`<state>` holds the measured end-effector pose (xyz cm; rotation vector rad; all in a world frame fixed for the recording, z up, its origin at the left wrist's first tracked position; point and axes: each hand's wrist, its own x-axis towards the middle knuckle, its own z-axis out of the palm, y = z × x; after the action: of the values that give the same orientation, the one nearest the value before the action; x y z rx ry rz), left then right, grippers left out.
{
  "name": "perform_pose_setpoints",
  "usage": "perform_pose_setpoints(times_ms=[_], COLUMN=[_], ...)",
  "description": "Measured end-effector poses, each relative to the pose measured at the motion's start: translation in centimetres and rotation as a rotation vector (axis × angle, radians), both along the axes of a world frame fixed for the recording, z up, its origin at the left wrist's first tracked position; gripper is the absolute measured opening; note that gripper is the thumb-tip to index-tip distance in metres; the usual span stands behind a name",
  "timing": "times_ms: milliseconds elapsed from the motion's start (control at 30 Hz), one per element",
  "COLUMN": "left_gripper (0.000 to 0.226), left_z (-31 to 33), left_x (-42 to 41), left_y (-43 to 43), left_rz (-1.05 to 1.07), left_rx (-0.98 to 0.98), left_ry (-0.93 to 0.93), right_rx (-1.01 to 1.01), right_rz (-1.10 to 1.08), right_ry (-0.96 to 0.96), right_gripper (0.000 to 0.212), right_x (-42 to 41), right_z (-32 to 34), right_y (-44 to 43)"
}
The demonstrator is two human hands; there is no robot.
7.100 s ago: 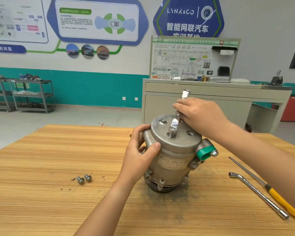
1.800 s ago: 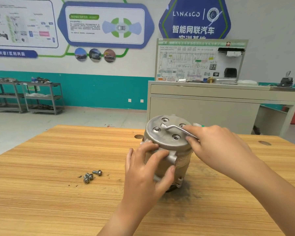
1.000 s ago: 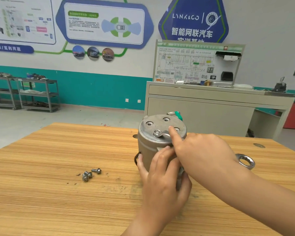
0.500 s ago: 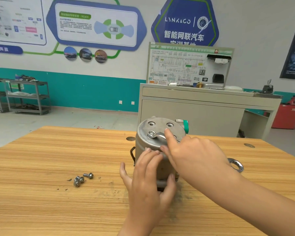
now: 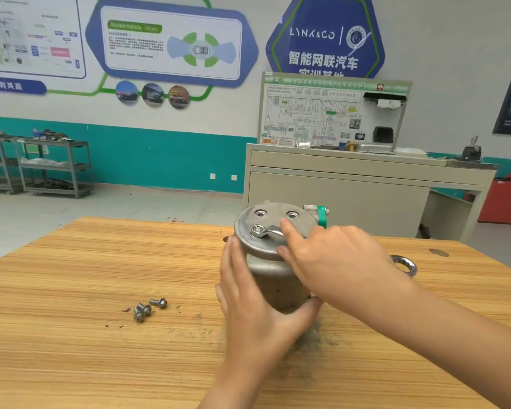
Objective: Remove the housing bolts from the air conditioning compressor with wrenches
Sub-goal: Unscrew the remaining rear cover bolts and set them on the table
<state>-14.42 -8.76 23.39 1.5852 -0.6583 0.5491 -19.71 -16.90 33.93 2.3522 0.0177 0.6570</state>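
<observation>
The compressor (image 5: 269, 278) stands on end on the counter (image 5: 71, 290), clasped by the left hand (image 5: 248, 305), whose fingers wrap its near side with the thumb hooked round low on the right. Its long axis is vertical, the flat end cover (image 5: 266, 246) facing up just ahead of that hand's fingertips, and a green-capped port (image 5: 322, 216) sticks out beyond the right hand (image 5: 331, 261). That hand grasps the wrench (image 5: 270, 231), forefinger stretched along the shank. The wrench lies roughly level across the cover: one ring sits on the bolt (image 5: 257, 230) ahead of the forefinger, and the other ring shows past the wrist. Two empty holes (image 5: 292, 214) lie just beyond the forefinger, and the loose bolts (image 5: 148, 308) rest well to the left of the left hand. The risks, as I judge them: the ring may ride up and slip off the bolt head if the pull is not kept flat, rounding it. The upright housing may twist or topple if the left hand's clasp gives under the turning force.
</observation>
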Motion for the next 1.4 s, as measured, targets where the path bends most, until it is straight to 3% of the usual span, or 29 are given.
perform_pose_setpoints(times_ms=[67,133,233,333,500,600,767,933,1167,1333,1400], left_gripper=[0.113,0.111,0.091,0.091,0.111,0.105,0.091,0.092,0.086,0.085,0.084], left_z=[0.4,0.8,1.3,1.4,0.5,0.2,1.0,1.5,1.2,0.9,0.8], left_x=[-0.9,-1.3,-0.6,0.3,1.2,2.2,4.0,5.1,6.0,6.4,6.5], left_y=[-0.9,-1.7,-2.4,-2.0,-0.9,0.0,1.4,2.0,2.5,2.6,2.6], left_rz=[0.0,0.026,0.121,0.167,-0.044,-0.127,-0.23,-0.299,-0.345,-0.368,-0.364], left_rx=[-0.012,-0.022,-0.052,-0.068,-0.135,-0.166,-0.02,0.01,-0.014,-0.013,-0.019], left_ry=[-0.006,0.043,0.064,0.067,0.143,0.18,0.159,0.158,0.18,0.173,0.177], right_rx=[-0.041,-0.035,-0.005,0.023,-0.011,0.037,0.099,0.356,0.803,0.833,0.795], right_rz=[-0.115,-0.096,-0.124,-0.169,-0.154,-0.092,0.161,0.12,0.249,0.121,-0.02], right_ry=[-0.115,-0.203,-0.221,-0.244,-0.225,-0.21,-0.223,-0.072,-0.108,-0.415,-0.503], right_gripper=[0.054,0.045,0.044,0.044,0.042,0.038,0.042,0.037,0.037,0.032,0.046], right_x=[-0.3,0.3,0.5,0.3,0.1,0.3,0.8,2.4,6.2,8.5,8.7], right_z=[0.2,-0.2,-0.8,-1.0,-0.8,-0.2,0.9,1.6,1.3,1.5,1.9], right_y=[0.6,0.8,1.7,2.1,1.2,-0.2,-4.7,-7.5,-8.8,-8.7,-9.1])
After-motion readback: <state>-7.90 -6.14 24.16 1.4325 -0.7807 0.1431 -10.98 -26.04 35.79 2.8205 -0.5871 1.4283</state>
